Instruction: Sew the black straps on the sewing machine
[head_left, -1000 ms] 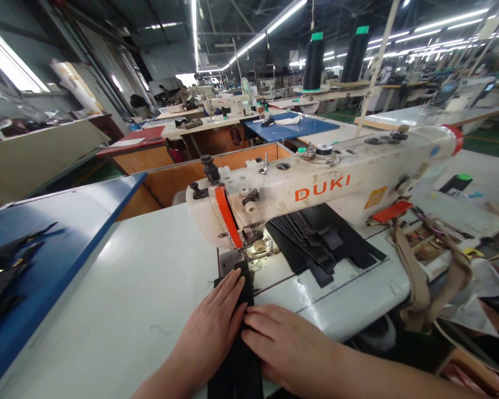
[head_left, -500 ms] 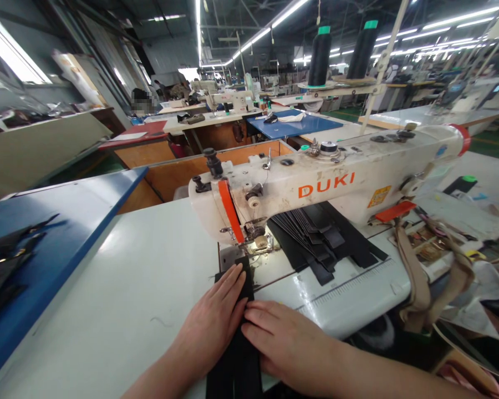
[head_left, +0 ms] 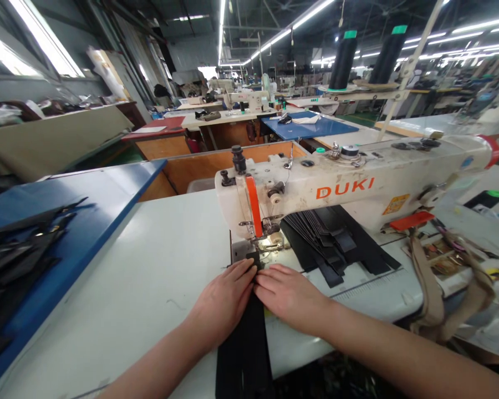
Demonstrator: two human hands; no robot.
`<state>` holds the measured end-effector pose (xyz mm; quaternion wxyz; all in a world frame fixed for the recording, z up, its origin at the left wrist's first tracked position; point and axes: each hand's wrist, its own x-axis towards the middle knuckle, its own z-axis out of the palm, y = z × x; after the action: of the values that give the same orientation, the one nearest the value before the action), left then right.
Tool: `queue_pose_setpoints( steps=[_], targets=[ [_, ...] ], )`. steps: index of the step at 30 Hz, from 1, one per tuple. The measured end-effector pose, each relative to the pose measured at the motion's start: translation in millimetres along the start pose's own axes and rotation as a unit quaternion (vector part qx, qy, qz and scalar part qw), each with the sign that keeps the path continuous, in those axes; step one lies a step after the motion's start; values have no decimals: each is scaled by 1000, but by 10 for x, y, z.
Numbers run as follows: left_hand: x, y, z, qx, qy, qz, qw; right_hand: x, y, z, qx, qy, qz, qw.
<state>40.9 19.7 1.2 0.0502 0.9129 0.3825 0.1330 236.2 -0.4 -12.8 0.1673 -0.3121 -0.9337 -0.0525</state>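
A long black fabric strip (head_left: 243,354) runs from the front edge of the table up to the needle area of a white sewing machine (head_left: 295,191) marked DUKI. My left hand (head_left: 228,293) presses on the strip's left side, fingers together and slightly bent, with the tips just in front of the presser foot (head_left: 274,239). From the other side, my right hand (head_left: 293,296) grips the strip's right edge with closed fingers; its thumb is hidden. The two hands' fingertips nearly meet. The strip's far end lies close to the foot.
Stacked black strips (head_left: 322,238) lie under the machine arm, right of the needle. At the left, a blue table (head_left: 108,205) carries black pieces (head_left: 25,249). Tan straps (head_left: 426,282) hang by a parts tray (head_left: 444,260) at the right. Thread cones (head_left: 343,64) stand behind.
Both hands have moved forward, closer to the presser foot, with the right hand now farther up the strip's edge. The whole view has shifted, so the machine sits farther right.
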Motion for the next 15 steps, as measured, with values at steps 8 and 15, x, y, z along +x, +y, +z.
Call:
queue_pose_setpoints(
  steps=[8, 15],
  targets=[
    [68, -4, -49, -46, -11, -73, 996, 68, 90, 17, 6, -7, -14, 1000],
    [460, -190, -143, -54, -62, -225, 971, 51, 108, 51, 21, 9, -13, 1000]
  ],
)
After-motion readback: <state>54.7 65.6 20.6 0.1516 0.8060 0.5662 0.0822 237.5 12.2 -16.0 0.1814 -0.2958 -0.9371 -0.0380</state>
